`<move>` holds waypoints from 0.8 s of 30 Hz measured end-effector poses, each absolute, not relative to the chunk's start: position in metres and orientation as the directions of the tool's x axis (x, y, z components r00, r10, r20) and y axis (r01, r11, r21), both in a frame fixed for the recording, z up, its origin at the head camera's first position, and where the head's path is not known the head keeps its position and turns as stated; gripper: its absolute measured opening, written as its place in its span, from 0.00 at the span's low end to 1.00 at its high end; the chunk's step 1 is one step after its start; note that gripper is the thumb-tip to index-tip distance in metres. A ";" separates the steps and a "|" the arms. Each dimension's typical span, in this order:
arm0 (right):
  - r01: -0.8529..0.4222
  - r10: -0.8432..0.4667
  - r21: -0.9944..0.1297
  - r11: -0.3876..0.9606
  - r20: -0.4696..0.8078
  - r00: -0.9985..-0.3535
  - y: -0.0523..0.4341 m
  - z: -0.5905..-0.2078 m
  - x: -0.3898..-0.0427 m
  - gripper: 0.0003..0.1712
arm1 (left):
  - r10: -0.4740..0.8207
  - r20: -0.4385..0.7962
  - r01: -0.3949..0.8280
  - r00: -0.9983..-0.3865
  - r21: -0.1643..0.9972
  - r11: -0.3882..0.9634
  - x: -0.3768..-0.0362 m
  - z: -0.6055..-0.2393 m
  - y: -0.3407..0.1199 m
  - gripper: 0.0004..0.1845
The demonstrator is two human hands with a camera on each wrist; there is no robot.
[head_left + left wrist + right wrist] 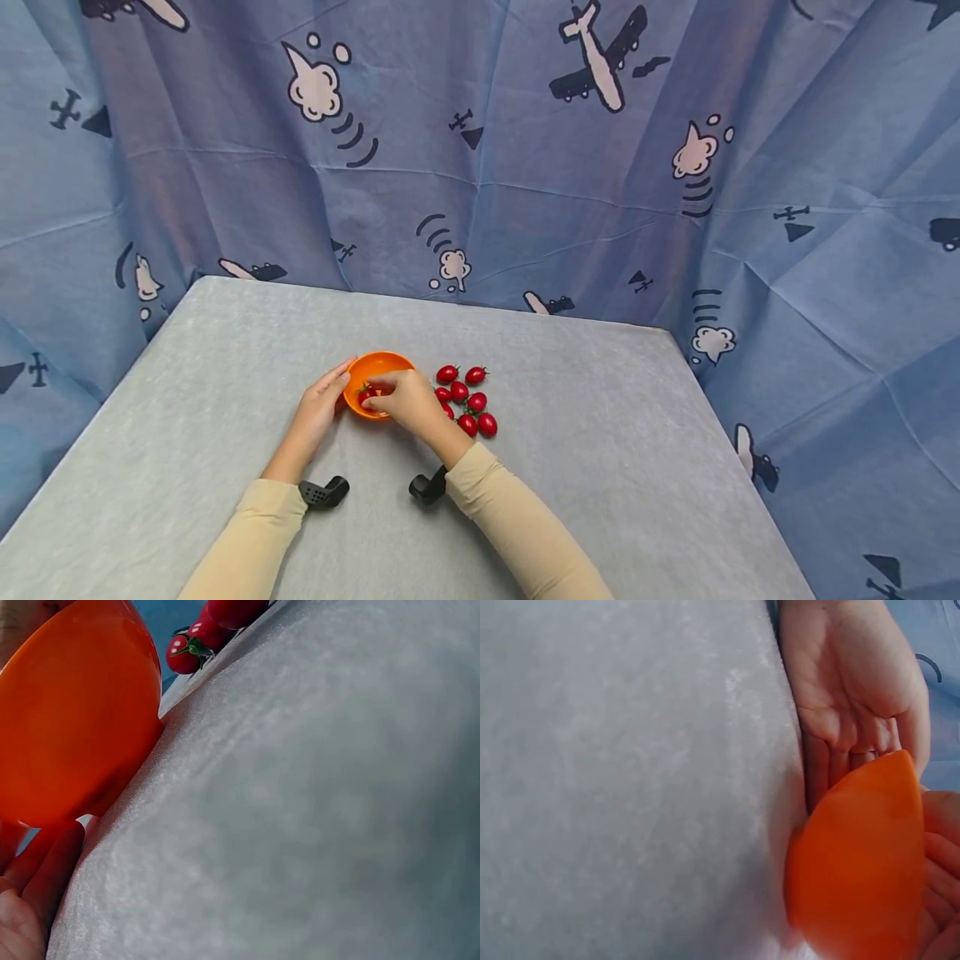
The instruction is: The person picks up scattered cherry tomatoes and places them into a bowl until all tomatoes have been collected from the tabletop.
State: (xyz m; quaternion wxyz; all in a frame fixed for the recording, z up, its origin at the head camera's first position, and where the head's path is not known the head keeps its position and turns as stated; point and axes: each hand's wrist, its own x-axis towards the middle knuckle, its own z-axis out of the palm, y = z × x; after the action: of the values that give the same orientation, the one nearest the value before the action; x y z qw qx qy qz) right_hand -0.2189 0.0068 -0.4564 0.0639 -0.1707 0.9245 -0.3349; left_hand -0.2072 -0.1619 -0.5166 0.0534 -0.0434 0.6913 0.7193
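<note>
Right hand (407, 400) pinches a cherry tomato (367, 395) over the orange bowl (377, 367) at frame centre; left hand (324, 406), fingers straight, steadies the bowl. More tomatoes (468, 400) lie just right on the worktop (600, 433).

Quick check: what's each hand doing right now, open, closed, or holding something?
Left hand: open, straight fingers resting against the side of the orange bowl.
Right hand: fingers curled over the bowl, pinching a cherry tomato.
</note>
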 end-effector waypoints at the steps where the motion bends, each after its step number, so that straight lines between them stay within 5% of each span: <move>1: -0.265 -0.352 -0.645 0.717 -0.007 -0.936 0.007 -0.455 -0.219 0.20 | 0.016 -0.135 -0.136 -0.991 0.990 -0.042 -0.207 -0.517 -0.162 0.26; 24: -0.067 -0.237 -0.918 0.392 -0.031 -0.971 0.057 -0.439 -0.205 0.22 | 0.012 -0.141 -0.141 -0.990 0.988 -0.064 -0.209 -0.520 -0.160 0.26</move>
State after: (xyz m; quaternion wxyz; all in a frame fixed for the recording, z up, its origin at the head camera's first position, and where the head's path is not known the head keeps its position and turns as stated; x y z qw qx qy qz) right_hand -0.2051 0.0567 -0.4395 0.0784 -0.0916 0.8306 -0.5437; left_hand -0.2090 -0.1603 -0.5197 0.0527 -0.0472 0.6819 0.7280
